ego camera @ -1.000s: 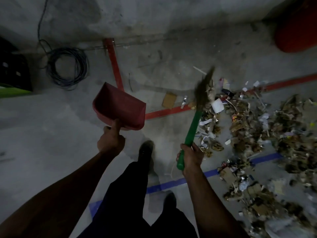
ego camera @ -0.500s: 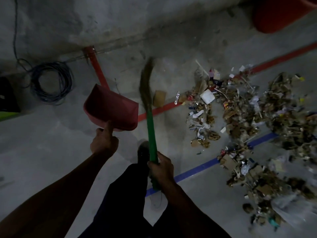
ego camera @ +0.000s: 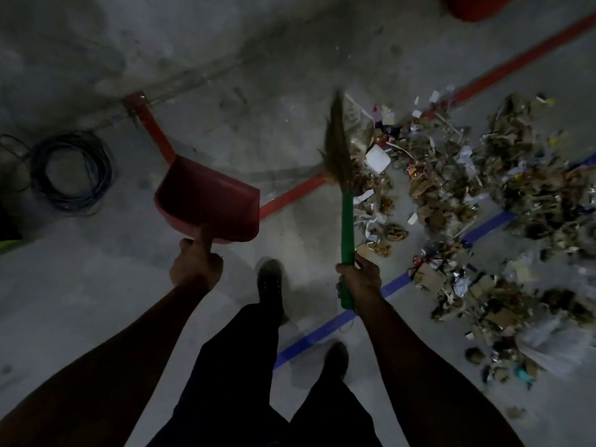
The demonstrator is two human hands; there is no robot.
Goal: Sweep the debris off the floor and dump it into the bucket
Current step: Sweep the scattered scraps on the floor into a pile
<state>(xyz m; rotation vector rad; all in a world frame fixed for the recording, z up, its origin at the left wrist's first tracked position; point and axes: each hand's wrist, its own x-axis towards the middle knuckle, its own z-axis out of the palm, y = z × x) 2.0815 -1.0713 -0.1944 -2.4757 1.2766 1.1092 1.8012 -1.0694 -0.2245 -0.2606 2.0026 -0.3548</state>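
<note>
My left hand [ego camera: 195,264] grips the handle of a red dustpan [ego camera: 209,201], held above the floor with its mouth facing away from me, thumb laid along the pan's back. My right hand [ego camera: 358,279] grips the green handle of a broom [ego camera: 346,221]; its brown bristles [ego camera: 337,143] are blurred and sit at the left edge of the debris pile [ego camera: 467,188]. The debris is paper, cardboard, wrappers and dry scraps spread over the floor to the right. A red bucket [ego camera: 474,6] shows partly at the top right edge.
A coil of dark cable [ego camera: 69,174] lies on the floor at left. Red tape lines [ego camera: 290,196] and a blue tape line [ego camera: 325,330] cross the concrete floor. My legs and shoes [ego camera: 271,285] stand at centre bottom. A clear plastic bag [ego camera: 561,346] lies at right.
The broom has swung back right, from beside the dustpan to the left edge of the debris. The view has shifted, so the bucket sits higher in frame. The dustpan stays held up.
</note>
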